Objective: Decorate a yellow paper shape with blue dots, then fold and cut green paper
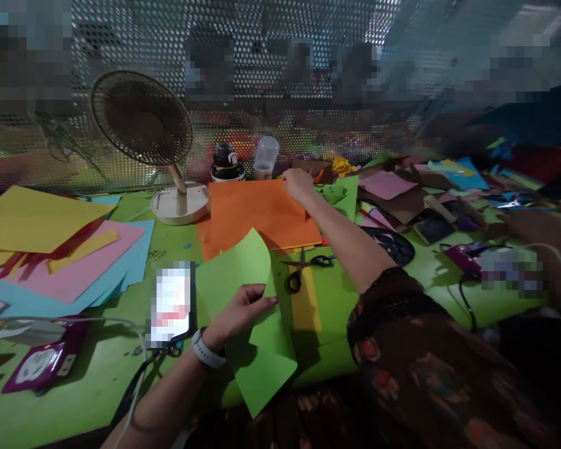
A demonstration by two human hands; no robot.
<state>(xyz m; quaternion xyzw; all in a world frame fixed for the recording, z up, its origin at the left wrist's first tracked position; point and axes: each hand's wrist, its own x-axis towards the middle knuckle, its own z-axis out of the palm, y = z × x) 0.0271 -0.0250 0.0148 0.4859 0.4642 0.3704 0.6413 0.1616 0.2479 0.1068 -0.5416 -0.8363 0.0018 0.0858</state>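
Note:
My left hand [240, 312] is closed on a light green sheet of paper [229, 262], thumb on top, and the sheet bends upward. Farther off, my right hand [298, 184] reaches across to the upper edge of an orange sheet of paper [252, 209], its fingers pinched there. More orange paper lies under that sheet. Between my arms a pair of black-handled scissors [300, 265] lies spread on the table, beside a yellow strip [306, 305]. Behind my right hand is another green sheet [350, 193].
A white fan [180, 202], dark jar [227, 165] and clear bottle [265, 156] stand behind. Coloured sheets [42, 215] pile up left; a phone [171, 302] and purple device [51, 358] lie nearby. Paper scraps [393, 187], a black round tray [390, 246] and another person's arm [549, 243] are right.

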